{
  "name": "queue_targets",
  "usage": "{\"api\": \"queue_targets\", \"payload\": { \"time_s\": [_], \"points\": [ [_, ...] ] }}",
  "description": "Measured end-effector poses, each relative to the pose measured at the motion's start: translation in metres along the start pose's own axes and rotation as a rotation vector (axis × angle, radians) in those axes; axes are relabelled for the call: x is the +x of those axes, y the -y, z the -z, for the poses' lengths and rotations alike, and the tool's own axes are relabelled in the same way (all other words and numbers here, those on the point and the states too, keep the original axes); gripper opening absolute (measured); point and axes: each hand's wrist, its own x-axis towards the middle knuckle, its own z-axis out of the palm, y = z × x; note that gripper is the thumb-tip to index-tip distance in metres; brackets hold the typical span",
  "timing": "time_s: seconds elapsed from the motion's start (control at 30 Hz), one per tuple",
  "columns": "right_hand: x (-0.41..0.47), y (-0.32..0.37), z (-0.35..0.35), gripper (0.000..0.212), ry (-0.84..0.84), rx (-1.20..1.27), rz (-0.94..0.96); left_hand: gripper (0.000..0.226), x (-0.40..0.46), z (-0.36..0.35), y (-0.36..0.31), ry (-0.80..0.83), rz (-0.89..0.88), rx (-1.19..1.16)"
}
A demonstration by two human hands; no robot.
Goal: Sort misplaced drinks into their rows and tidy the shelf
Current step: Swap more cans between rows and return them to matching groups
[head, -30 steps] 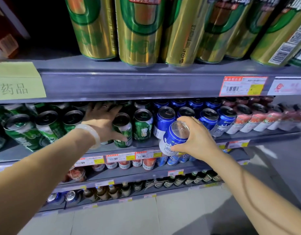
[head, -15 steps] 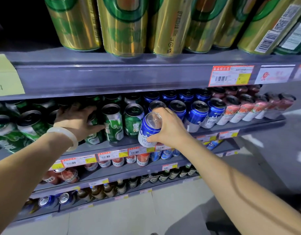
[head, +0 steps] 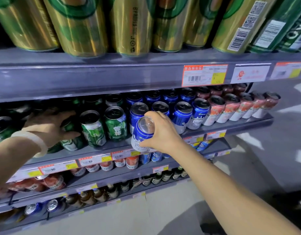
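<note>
Right hand (head: 160, 133) is gripping a blue can (head: 142, 134), fingers and thumb wrapped round its body, can tilted with its base end facing the camera. It is sitting at the front lip of the middle shelf (head: 231, 125), just in front of the blue row (head: 182, 114) and touching or nearly touching the front blue can there; can't tell which.

Left hand (head: 50, 126) is reaching in among the green cans (head: 104, 128), thumb curled against a green can (head: 70, 133) at the front, fingers spread over its top. Looks like a loose hold, not a full wrap. A pale bangle (head: 37, 139) is sitting on that wrist.

Middle shelf is holding green cans on the left, blue in the middle, red-and-white cans (head: 231, 107) on the right, all upright in rows running back.

Top shelf (head: 95, 77) is carrying tall gold-and-green cans (head: 81, 28), with price tags (head: 205, 75) on its front edge.

Lower shelves are holding more red-and-white and blue cans, then dark bottles (head: 156, 178); labels too blurred to read.
</note>
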Motion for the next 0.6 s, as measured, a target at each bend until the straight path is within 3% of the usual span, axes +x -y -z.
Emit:
{"api": "queue_targets", "payload": {
  "time_s": [0.23, 0.37, 0.5, 0.6],
  "points": [
    [0.002, 0.006, -0.001, 0.077, 0.011, -0.032, 0.03, 0.087, -0.018, 0.009, 0.004, 0.035, -0.051, 0.031],
    [0.005, 0.026, -0.003, 0.078, 0.018, -0.054, 0.077, 0.108, -0.033, 0.0, 0.008, -0.137, 0.013, 0.042],
    [0.01, 0.054, -0.009, 0.08, 0.055, -0.058, 0.119, 0.105, -0.047, -0.003, 0.035, -0.344, 0.065, -0.007],
    [0.013, 0.077, -0.017, 0.079, 0.07, -0.058, 0.165, 0.104, -0.053, -0.003, 0.057, -0.326, 0.081, 0.038]
  ]
}}
